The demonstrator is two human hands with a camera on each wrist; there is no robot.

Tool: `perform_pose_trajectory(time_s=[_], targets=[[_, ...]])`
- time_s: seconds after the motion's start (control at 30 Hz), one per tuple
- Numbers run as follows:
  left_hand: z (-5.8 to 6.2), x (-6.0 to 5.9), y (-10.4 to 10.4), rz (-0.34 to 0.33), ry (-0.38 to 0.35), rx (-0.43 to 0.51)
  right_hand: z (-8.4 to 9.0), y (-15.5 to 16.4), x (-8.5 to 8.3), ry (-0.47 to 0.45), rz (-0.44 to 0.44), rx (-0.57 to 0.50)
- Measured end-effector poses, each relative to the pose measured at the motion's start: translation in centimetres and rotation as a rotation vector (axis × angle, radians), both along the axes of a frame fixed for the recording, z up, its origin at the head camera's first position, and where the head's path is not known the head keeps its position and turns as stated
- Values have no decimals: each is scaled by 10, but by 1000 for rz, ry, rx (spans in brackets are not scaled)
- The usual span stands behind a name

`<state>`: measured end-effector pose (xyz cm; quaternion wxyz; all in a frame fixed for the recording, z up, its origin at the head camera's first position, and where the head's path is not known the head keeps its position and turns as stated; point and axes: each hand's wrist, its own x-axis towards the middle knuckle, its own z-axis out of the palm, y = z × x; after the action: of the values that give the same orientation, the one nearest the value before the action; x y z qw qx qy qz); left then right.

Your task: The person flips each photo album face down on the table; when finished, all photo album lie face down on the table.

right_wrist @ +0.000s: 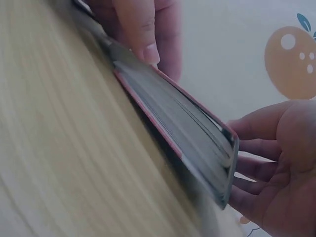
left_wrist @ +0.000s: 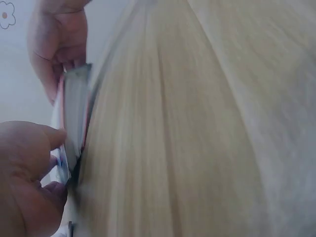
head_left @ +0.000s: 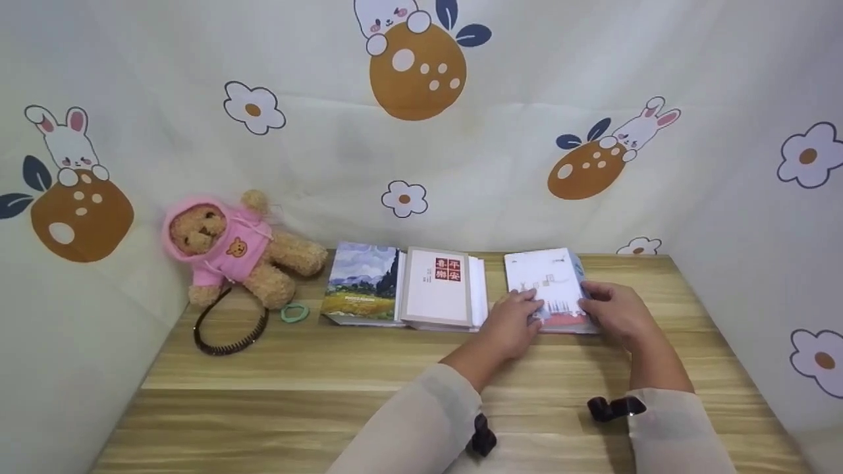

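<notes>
Hands [head_left: 510,324] [head_left: 619,313] on seemingly closed book [head_left: 541,266]

Thick wht bk [head_left: 543,266], pinkish-red band nr bottom, closed, cover up, on tbl [head_left: 369,368].

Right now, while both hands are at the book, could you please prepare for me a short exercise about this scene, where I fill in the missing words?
1. The hoodie of the teddy bear has a ____ colour.
2. The small ring beside the dark hairband has a ____ colour.
3. In the head view, the left hand and the right hand touch the book farthest to the ____.

Missing words: pink; green; right.
</notes>
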<state>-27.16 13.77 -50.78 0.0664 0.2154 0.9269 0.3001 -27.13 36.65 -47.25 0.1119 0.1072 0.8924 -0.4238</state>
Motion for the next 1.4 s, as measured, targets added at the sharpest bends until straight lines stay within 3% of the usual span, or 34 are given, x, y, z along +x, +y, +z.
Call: perform_pose_trajectory(time_s=[0.17,0.37,0.57,0.8,1.0,1.17,1.4], targets=[[0,1,1,13,-21,40,-5,-1,-1,-34,-18,-14],[2,2,-11,70,-97,329,6,-12,0,11,-45,-25],[17,6,-50,191,-119,570,24,-46,1,174,1,-32],[29,3,-109,323,-68,781,35,-98,-1,377,138,-204],[34,-1,-154,426,-57,826,31,-137,-7,395,209,-239],[29,-4,-179,515,-65,824,20,-155,-8,369,232,-277],[18,-7,-188,503,-119,804,3,-167,-11,309,227,-317]])
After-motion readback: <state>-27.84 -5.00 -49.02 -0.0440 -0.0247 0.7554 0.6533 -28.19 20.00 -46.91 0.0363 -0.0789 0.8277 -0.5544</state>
